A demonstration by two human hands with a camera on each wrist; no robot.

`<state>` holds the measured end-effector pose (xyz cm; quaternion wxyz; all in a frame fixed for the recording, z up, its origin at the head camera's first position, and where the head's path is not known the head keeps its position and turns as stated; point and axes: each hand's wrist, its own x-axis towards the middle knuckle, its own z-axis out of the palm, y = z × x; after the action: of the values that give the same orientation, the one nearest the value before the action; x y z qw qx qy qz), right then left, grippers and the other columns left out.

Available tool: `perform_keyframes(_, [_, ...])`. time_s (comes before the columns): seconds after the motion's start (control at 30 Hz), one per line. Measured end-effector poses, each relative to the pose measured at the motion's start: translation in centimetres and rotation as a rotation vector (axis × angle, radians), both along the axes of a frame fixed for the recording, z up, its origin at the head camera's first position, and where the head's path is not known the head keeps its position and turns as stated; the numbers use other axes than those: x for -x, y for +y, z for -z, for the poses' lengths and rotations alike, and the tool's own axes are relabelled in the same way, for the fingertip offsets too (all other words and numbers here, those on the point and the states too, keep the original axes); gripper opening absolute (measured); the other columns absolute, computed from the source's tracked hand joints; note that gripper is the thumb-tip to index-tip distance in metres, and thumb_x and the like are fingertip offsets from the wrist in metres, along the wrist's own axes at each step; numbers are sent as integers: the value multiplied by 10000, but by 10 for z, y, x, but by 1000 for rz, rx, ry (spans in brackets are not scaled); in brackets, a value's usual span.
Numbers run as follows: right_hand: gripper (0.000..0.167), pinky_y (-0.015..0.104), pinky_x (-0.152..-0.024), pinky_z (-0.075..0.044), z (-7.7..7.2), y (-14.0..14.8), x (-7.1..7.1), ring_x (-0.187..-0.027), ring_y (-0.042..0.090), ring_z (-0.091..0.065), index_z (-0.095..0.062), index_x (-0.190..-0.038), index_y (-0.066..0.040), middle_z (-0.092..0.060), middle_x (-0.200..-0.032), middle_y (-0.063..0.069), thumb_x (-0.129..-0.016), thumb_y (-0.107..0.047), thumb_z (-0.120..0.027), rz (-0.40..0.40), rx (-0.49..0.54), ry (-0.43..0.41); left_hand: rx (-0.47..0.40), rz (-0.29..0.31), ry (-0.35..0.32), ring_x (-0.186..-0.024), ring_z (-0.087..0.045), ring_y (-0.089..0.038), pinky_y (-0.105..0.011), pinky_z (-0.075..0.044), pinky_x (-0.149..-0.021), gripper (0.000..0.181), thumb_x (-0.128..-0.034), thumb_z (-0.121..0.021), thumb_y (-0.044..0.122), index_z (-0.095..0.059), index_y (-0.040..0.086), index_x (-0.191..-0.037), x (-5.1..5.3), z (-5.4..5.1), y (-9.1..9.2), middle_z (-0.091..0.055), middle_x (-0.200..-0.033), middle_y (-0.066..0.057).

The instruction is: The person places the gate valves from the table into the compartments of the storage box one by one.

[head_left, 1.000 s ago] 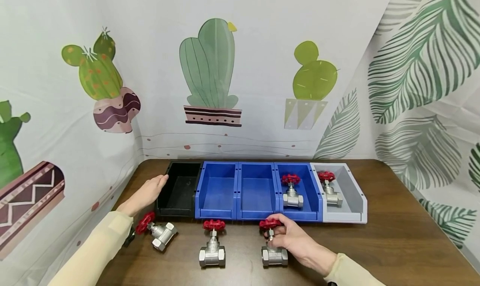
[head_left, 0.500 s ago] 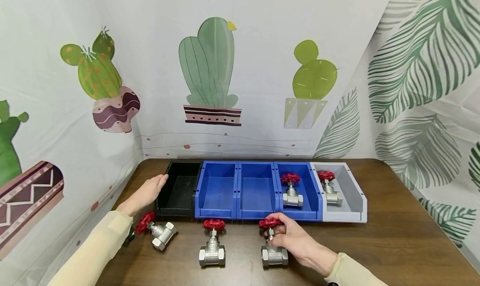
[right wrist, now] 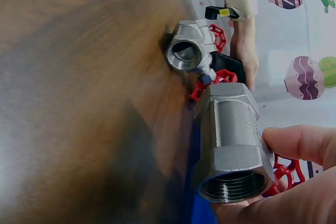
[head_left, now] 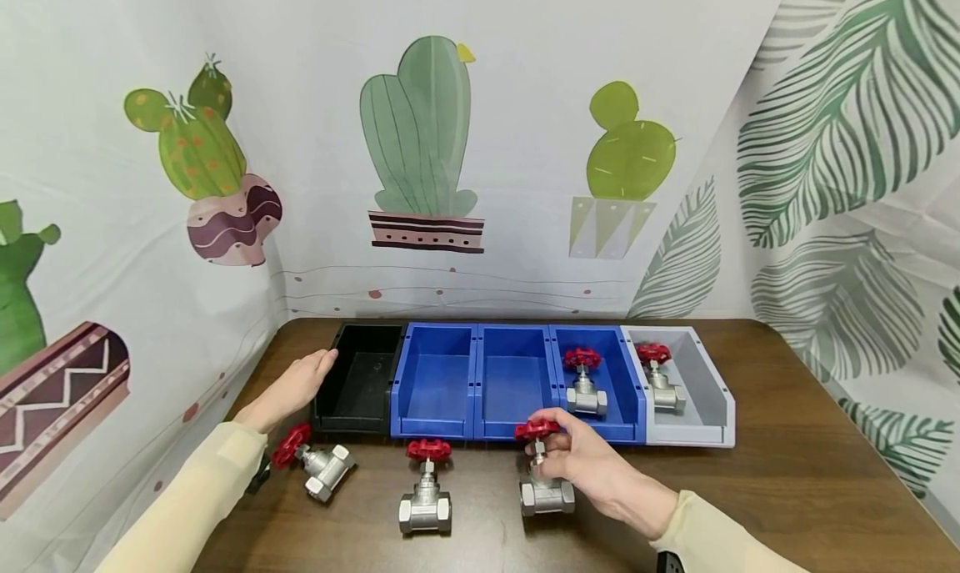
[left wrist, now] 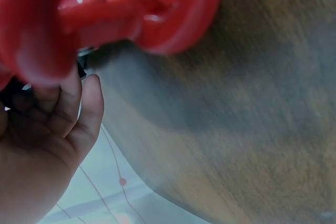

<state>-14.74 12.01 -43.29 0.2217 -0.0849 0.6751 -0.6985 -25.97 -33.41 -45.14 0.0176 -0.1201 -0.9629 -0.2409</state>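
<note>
My right hand (head_left: 596, 469) grips a gate valve (head_left: 547, 497) by its neck, just under the red handwheel, in front of the blue bins. In the right wrist view the valve's steel body (right wrist: 232, 127) shows its threaded bore, with thumb and fingers around the neck. My left hand (head_left: 294, 385) lies with extended fingers at the left wall of the black bin (head_left: 360, 427); whether it touches the wall is hard to tell. A second valve (head_left: 425, 506) stands on the table, and a third valve (head_left: 326, 473) lies tilted near the left wrist.
Two blue bins (head_left: 432, 429) (head_left: 514, 430) hold nothing. The blue bin (head_left: 607, 433) to their right holds a valve (head_left: 585, 396), and so does the grey bin (head_left: 690, 437), whose valve (head_left: 663, 392) leans left. A printed cloth (head_left: 525, 139) hangs behind the wooden table (head_left: 780, 456).
My right hand has raised the valve slightly off its earlier spot, moving it a little up and left in the head view. The left hand and the other valves have stayed put.
</note>
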Motion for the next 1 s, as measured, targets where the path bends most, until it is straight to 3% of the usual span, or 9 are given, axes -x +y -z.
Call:
perform_keyframes(0.6, [648,335,-749,-521,-35,-15,23,-814,212,-580,-440,-1310,30,-632,-960,163,-707,174,-631,9,-43,56,23,4,16,-1177,-508,-490,-585,-374,-1000,540,-1094,-277,291,-506,-162,-1277,1,1,1,-561,-1240,-321])
perform_keyframes(1.0, [637,321,-724,-485,-44,-26,51,-781,214,-579,-460,-1299,14,-624,-908,155,-712,180,-643,41,-84,70,18,9,22,-1167,-519,-480,-583,-386,-990,514,-1092,-287,259,-512,-169,-1265,1,2,2,-568,-1225,-321])
